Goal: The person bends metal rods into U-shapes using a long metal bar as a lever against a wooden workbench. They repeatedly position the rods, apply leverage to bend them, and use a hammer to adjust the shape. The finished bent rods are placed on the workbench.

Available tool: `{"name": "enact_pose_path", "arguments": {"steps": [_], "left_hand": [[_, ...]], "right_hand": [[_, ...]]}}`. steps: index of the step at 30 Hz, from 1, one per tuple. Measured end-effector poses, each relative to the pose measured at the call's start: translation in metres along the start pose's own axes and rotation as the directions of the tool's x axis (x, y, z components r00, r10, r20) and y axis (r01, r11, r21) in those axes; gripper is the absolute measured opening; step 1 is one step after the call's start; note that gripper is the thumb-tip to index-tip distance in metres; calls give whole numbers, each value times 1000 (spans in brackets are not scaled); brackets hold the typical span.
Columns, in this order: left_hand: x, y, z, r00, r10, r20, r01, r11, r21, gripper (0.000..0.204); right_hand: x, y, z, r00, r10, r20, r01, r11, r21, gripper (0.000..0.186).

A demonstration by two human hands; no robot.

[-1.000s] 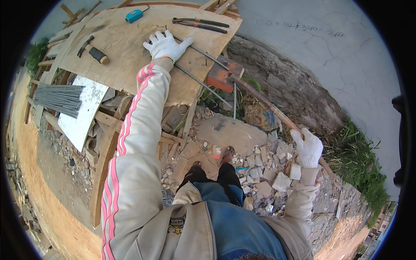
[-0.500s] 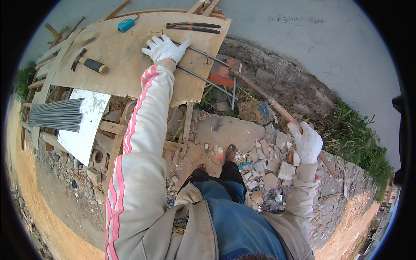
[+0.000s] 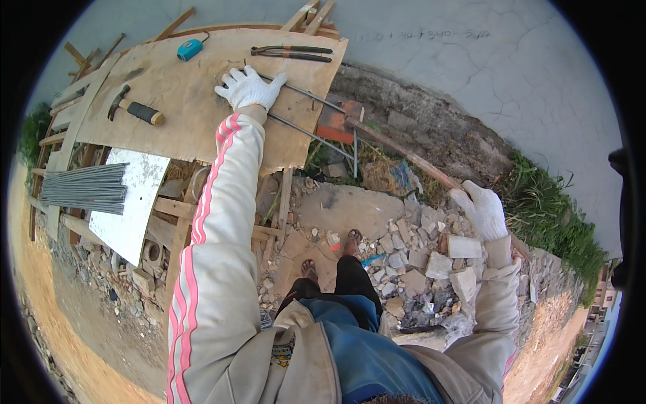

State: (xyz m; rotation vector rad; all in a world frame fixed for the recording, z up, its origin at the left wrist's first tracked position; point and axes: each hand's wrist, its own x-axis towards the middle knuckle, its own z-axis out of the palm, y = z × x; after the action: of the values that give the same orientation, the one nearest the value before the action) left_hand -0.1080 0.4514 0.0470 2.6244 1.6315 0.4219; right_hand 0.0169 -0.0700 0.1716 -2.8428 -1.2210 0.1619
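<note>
My left hand [image 3: 250,91], in a white knit glove, lies flat with fingers spread on the plywood board [image 3: 195,101]. It rests over a thin grey steel rod [image 3: 306,93], which sticks out past the board's right edge. A second length of rod [image 3: 313,134] runs below the first, and a short piece [image 3: 355,153] stands crosswise near its end. Joined to the upper rod's end is a long rusty bar [image 3: 404,149], reaching toward the lower right. My gloved right hand [image 3: 483,210] is closed on this bar, off the board. The bar's far tip passes behind the wrist.
Pincers [image 3: 293,52], a teal tape measure [image 3: 190,49] and a hammer [image 3: 138,109] lie on the board. Cut rods [image 3: 84,187] are bundled on a white panel [image 3: 138,195] at left. Broken rubble [image 3: 410,259] surrounds my feet. A grey wall [image 3: 457,74] and grass [image 3: 552,209] border the right.
My right hand has moved slightly outward and away from my body, swinging the rusty bar a little. The left hand stays flat on the board. The whole view has shifted slightly.
</note>
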Motion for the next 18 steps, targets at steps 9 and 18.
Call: {"name": "enact_pose_path", "arguments": {"steps": [9,18], "left_hand": [[-1,0,5,997,-1,-83,-1,1000,-28,106],[-1,0,-1,1000,-15,-17,15,1000,-26,109]], "right_hand": [[3,-1,-5,999,-30,-39,28,997,-69,49],[-8,0,-9,998,-62,-15,62,998,-12,38]]}}
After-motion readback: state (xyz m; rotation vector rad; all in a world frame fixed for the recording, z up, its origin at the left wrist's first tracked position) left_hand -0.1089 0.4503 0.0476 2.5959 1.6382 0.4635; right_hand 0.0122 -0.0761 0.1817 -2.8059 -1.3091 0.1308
